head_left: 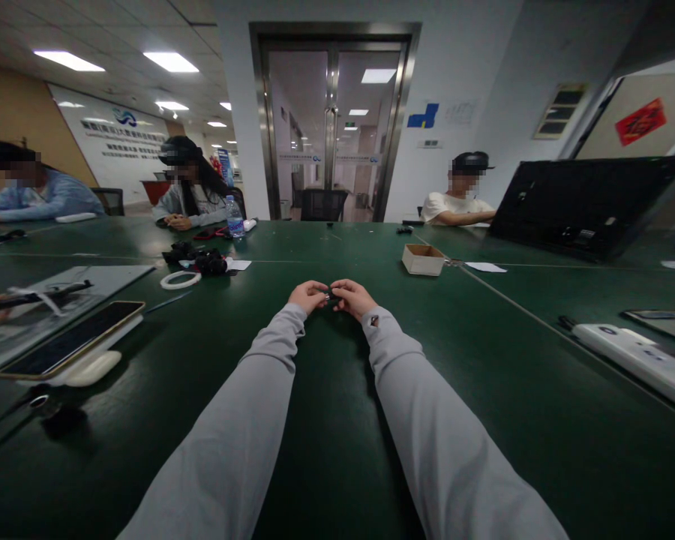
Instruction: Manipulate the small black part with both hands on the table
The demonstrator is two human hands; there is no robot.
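Observation:
Both my arms stretch forward over the green table, and my hands meet near its middle. My left hand (308, 296) and my right hand (352, 298) are closed at the fingertips around a small black object (331, 295) with a bit of shiny metal. It is too small to name, and the fingers cover part of it. My left fingers pinch its left end and my right fingers its right end. An open cardboard box (423, 261) stands beyond my right hand, apart from it.
A phone (73, 341), a white oval case (94, 368) and a tape roll (180, 280) lie to the left. Farther back are black gear (211, 262) and a water bottle (235, 217). A white power strip (635, 356) and large black screen (585, 206) are right. Several people sit around.

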